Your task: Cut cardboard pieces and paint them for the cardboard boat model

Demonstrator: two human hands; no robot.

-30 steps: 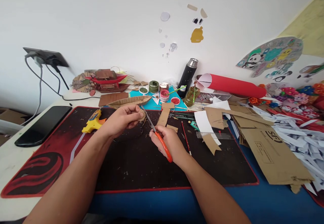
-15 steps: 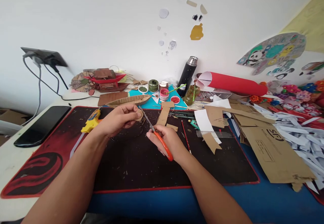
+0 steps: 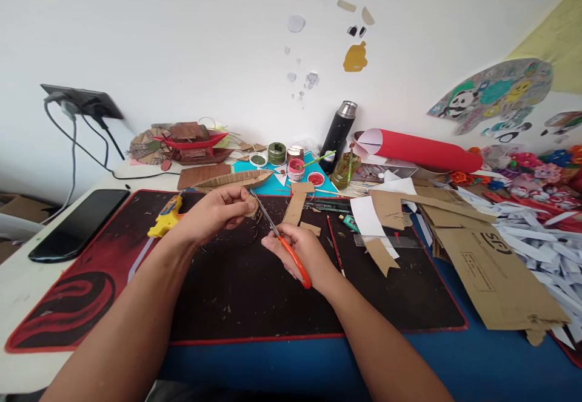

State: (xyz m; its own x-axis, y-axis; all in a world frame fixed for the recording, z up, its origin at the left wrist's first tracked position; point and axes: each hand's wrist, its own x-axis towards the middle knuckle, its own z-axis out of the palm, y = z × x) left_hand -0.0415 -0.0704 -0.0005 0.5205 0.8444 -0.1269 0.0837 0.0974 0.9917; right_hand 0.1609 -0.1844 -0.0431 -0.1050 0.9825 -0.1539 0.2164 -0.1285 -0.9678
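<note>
- The left hand [image 3: 217, 211] is pinching a small brown cardboard piece [image 3: 251, 206] between thumb and fingertips, holding it just above the black and red desk mat [image 3: 227, 293], at about 11 o'clock from the mat's middle.
- The right hand [image 3: 300, 250] is gripping the orange-handled scissors [image 3: 279, 235], fingers wrapped through the handles; the blades are pointing toward 11 o'clock and meeting the edge of the cardboard piece. How far the blades are parted is too small to tell.
- A yellow glue gun [image 3: 164, 217] is lying on the mat at 9 o'clock from the left hand, near it but apart.
- A black phone [image 3: 79, 223] is resting on the white desk beyond the mat's left edge.
- A red pencil [image 3: 335, 245] is lying on the mat just beside the right hand, at its 3 o'clock.
- Cardboard scraps [image 3: 379, 253] and a large cardboard sheet [image 3: 491, 274] are spreading out farther toward 3 o'clock.
- Paint pots [image 3: 295, 168] and a black flask [image 3: 337, 130] are standing at 12 o'clock, near the wall.
</note>
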